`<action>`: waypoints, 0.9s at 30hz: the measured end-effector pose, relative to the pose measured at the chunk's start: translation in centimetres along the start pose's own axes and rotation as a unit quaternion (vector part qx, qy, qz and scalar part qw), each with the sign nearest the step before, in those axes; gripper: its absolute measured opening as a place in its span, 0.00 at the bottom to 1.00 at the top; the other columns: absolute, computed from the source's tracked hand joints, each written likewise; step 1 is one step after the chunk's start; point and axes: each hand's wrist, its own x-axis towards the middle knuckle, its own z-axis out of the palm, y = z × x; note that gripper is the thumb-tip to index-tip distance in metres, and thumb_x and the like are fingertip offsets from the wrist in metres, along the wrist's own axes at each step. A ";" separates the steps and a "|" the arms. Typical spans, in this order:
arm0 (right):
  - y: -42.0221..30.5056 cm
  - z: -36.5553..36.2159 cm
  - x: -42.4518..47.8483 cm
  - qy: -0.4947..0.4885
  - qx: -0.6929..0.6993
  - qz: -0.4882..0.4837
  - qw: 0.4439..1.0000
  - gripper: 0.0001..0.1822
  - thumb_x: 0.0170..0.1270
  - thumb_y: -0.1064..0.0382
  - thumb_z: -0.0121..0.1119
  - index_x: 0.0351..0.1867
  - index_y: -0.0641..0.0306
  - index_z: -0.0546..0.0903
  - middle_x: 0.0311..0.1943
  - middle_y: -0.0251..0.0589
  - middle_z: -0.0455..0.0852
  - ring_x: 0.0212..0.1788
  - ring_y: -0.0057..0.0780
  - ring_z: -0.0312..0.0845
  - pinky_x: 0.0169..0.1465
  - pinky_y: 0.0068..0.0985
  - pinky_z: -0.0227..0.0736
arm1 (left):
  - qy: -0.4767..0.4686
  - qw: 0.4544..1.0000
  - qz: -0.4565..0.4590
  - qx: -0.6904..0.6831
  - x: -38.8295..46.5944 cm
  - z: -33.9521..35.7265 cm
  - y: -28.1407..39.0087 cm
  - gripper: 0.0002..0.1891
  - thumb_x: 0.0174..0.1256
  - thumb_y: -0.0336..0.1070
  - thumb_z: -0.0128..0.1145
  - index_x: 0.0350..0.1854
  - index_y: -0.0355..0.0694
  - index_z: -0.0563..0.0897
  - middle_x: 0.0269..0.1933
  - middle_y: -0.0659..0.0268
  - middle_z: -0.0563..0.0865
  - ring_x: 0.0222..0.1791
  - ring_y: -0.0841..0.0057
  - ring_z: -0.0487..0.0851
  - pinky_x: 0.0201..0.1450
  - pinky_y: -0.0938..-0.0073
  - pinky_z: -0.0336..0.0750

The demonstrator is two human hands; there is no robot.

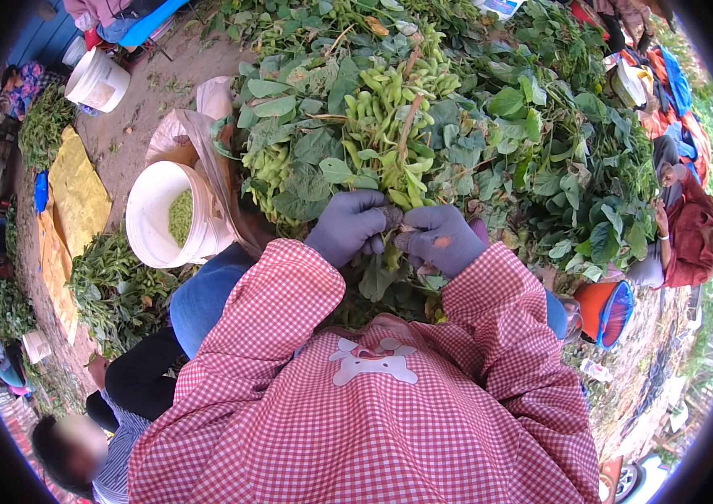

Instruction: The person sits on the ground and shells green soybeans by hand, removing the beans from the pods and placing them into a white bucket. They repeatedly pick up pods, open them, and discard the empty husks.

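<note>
My left hand (353,228), in a grey knit glove with dirty fingertips, meets my right hand (443,240) in a matching glove over my lap. Thumbs and fingers of both are pinched together around a green bean pod (391,255), mostly hidden by the fingers. Just beyond them lies a leafy stem with clustered plump pods (394,107), which look like soybeans; its lowest pods reach the fingertips. A white bucket (142,217) with small green beans (181,217) inside leans by my left knee.
Cut bean plants (558,145) are heaped ahead and to the right. A woven sack (205,138) stands beside the bucket. Another white bucket (98,80) and a yellow sheet (82,183) are farther left. People sit on both sides; an orange bucket (599,309) is at right.
</note>
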 end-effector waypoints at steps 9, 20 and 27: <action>1.3 -1.0 0.5 0.076 -0.124 -0.044 0.988 0.10 0.58 0.66 0.62 0.32 0.74 0.78 0.22 0.40 0.78 0.21 0.24 0.74 0.27 0.26 0.71 | 0.021 0.998 -0.007 0.051 -1.1 -1.8 2.1 0.15 0.56 0.33 0.58 0.43 0.29 0.83 0.23 0.68 0.81 0.18 0.87 0.73 0.21 0.86 0.66; 0.8 -1.3 0.1 0.049 -0.134 -0.036 0.989 0.14 0.57 0.66 0.63 0.44 0.72 0.81 0.25 0.43 0.82 0.22 0.25 0.75 0.27 0.25 0.72 | 0.119 0.922 0.154 0.336 0.9 0.4 -2.4 0.17 0.58 0.36 0.58 0.46 0.29 0.81 0.36 0.48 0.86 0.33 0.68 0.86 0.40 0.73 0.77; -0.5 -1.8 -0.7 0.033 -0.049 0.023 0.998 0.18 0.58 0.66 0.62 0.48 0.77 0.79 0.27 0.41 0.83 0.22 0.22 0.75 0.26 0.22 0.71 | 0.043 0.982 0.077 0.166 1.0 -0.3 -2.5 0.17 0.56 0.39 0.62 0.41 0.29 0.82 0.29 0.61 0.85 0.27 0.81 0.79 0.33 0.78 0.74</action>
